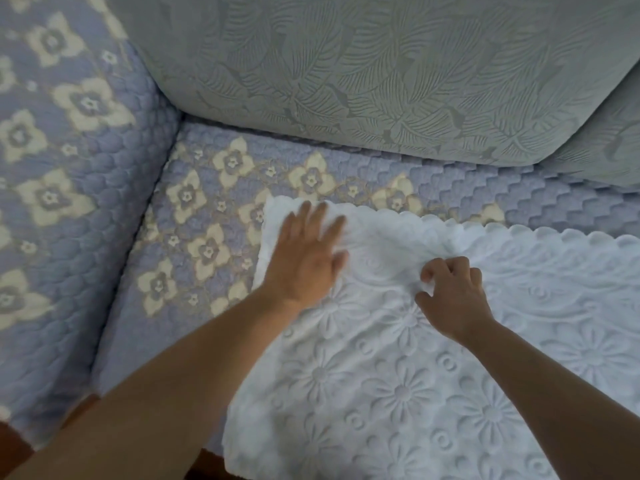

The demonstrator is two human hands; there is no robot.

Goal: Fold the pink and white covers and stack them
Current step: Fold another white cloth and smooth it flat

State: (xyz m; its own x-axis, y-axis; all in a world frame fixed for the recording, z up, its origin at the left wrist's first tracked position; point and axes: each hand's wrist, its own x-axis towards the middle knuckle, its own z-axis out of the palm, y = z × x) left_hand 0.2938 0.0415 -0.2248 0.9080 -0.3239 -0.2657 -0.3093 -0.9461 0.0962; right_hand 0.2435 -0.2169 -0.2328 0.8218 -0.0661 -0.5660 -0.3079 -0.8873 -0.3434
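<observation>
Sofa seat (207,209) with blue quilted floral throw, grey back cushion (381,74) behind. White cover (398,375) lies on the seat, looks partly folded, upper-left section doubled over. Left hand (304,254) spread flat, pressing that fold. Right hand (453,292) grip pinching a bunch of cover mid-top. Pink cover not in view; its fold and the stacking look still to do.
</observation>
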